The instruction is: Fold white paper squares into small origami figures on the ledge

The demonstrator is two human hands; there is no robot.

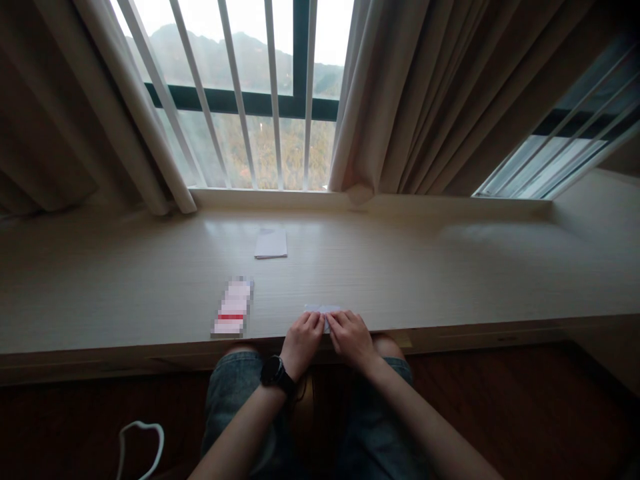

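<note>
Close to the front edge of the desk, a small piece of white paper (pixel 320 308) lies partly under my fingers; the hands cover much of it. My left hand (pixel 301 343), with a black watch (pixel 273 371) on the wrist, is closed with its fingertips on the paper. From the other side my right hand (pixel 353 341) is closed too, its fingertips pinching the paper beside the left ones. The two hands nearly meet at the paper's middle, where creases show faintly.
A small stack of white paper (pixel 271 244) lies farther back on the pale desk (pixel 425 267). To my left is a pixelated phone-shaped object (pixel 233 307). Behind the desk are a barred window and curtains (pixel 400 100). A white cable (pixel 161 437) shows below at left.
</note>
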